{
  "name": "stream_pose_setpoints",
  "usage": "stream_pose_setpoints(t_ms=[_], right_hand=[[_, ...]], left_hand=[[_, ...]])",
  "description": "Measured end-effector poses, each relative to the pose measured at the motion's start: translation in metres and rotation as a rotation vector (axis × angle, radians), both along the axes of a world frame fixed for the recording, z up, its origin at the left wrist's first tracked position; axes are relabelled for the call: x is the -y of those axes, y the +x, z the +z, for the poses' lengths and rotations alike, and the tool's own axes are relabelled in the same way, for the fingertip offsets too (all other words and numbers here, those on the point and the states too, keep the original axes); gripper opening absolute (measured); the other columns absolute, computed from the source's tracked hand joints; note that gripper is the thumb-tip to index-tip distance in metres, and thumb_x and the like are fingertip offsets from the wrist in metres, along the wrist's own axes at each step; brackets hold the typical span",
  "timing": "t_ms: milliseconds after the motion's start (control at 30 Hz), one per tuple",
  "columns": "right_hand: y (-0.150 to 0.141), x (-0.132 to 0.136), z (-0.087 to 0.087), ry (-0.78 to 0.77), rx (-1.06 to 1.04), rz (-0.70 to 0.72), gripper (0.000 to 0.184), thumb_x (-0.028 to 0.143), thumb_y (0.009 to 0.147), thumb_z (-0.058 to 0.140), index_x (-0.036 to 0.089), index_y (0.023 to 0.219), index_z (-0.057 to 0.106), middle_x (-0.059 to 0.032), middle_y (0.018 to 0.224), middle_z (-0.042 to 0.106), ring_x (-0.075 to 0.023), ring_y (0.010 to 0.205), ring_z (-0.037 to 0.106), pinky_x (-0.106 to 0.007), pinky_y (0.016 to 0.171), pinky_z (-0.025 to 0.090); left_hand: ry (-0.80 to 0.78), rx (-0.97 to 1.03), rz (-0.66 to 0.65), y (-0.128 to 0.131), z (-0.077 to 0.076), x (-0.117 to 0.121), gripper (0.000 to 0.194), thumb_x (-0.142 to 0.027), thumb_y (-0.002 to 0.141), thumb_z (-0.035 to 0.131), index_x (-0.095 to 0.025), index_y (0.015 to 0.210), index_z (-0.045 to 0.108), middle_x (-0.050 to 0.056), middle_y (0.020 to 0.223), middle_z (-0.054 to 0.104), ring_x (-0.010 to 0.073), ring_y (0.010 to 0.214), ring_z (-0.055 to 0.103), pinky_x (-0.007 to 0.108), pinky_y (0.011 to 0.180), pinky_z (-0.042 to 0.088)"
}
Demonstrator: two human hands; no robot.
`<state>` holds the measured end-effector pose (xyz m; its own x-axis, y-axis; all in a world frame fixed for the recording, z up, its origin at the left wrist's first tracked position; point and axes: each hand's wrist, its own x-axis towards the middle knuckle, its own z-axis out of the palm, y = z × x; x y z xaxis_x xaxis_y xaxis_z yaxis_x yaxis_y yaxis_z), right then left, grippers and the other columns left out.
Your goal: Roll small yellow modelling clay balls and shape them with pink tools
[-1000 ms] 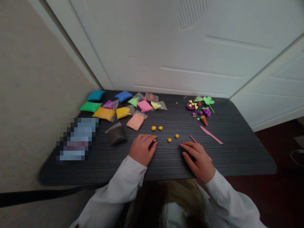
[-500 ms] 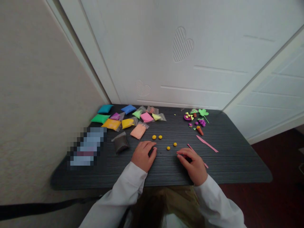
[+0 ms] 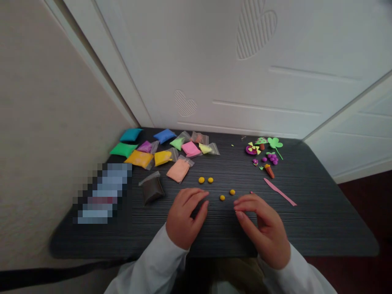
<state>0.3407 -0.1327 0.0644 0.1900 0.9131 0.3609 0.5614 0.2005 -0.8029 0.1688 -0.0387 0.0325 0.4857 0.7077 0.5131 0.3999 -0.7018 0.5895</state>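
Note:
My left hand (image 3: 187, 214) hovers over the table front, thumb and fingers apart, with nothing between them. Just beyond its fingertips lie two small yellow clay balls (image 3: 201, 180). Two more yellow balls (image 3: 222, 197) sit between my hands, close to the right fingertips. My right hand (image 3: 265, 226) is curved, a small gap between thumb and forefinger, holding nothing that I can see. Under it a thin pink stick (image 3: 251, 192) is hidden except for its tip. A pink plastic knife (image 3: 280, 192) lies to the right of that hand.
Bags of coloured clay, among them a peach bag (image 3: 178, 170) and a black bag (image 3: 152, 189), cover the dark table's (image 3: 318, 220) left part. A blurred-out item (image 3: 104, 192) lies at far left. Small clay models, including a clover (image 3: 275, 143) and a carrot (image 3: 269, 171), sit back right.
The view has shifted and tilted down, so the table looks nearer. My right hand has opened a little and now covers most of the pink stick. The yellow balls stay on the table.

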Motion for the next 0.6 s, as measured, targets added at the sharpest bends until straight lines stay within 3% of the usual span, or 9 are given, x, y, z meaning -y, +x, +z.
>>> stream_pose_setpoints(t_ms=[133, 233, 400, 600], right_hand=[[-0.003, -0.002, 0.025, 0.070, -0.011, 0.043, 0.020, 0.009, 0.075, 0.055, 0.024, 0.088, 0.059, -0.0028, 0.090, 0.061, -0.0161, 0.088, 0.056, -0.033, 0.075, 0.046], [-0.010, -0.001, 0.037, 0.114, 0.003, 0.058, 0.022, 0.007, 0.074, 0.055, 0.023, 0.088, 0.058, -0.0024, 0.090, 0.061, -0.0159, 0.087, 0.056, -0.035, 0.080, 0.043], [-0.022, 0.003, 0.039, 0.129, -0.028, 0.061, 0.019, 0.007, 0.075, 0.052, 0.022, 0.084, 0.058, -0.0008, 0.084, 0.061, -0.0148, 0.081, 0.057, -0.039, 0.091, 0.037], [-0.026, 0.009, 0.034, 0.125, -0.064, 0.061, 0.018, 0.007, 0.075, 0.052, 0.021, 0.083, 0.058, -0.0012, 0.082, 0.061, -0.0149, 0.077, 0.057, -0.036, 0.080, 0.042]], left_hand=[[-0.043, 0.123, -0.037, 0.002, 0.043, 0.011, 0.023, -0.011, 0.075, 0.056, -0.021, 0.095, 0.061, 0.006, 0.094, 0.063, 0.0186, 0.091, 0.057, 0.035, 0.080, 0.050], [-0.081, 0.192, -0.075, 0.001, 0.063, 0.021, 0.028, -0.009, 0.074, 0.057, -0.024, 0.098, 0.060, 0.005, 0.097, 0.061, 0.0189, 0.094, 0.056, 0.036, 0.080, 0.050], [-0.135, 0.229, -0.103, 0.000, 0.066, 0.033, 0.030, -0.010, 0.075, 0.056, -0.026, 0.099, 0.059, 0.004, 0.094, 0.061, 0.0180, 0.091, 0.056, 0.034, 0.076, 0.051], [-0.157, 0.231, -0.138, 0.001, 0.057, 0.036, 0.031, -0.009, 0.074, 0.056, -0.026, 0.100, 0.059, 0.003, 0.094, 0.062, 0.0173, 0.092, 0.056, 0.035, 0.080, 0.050]])
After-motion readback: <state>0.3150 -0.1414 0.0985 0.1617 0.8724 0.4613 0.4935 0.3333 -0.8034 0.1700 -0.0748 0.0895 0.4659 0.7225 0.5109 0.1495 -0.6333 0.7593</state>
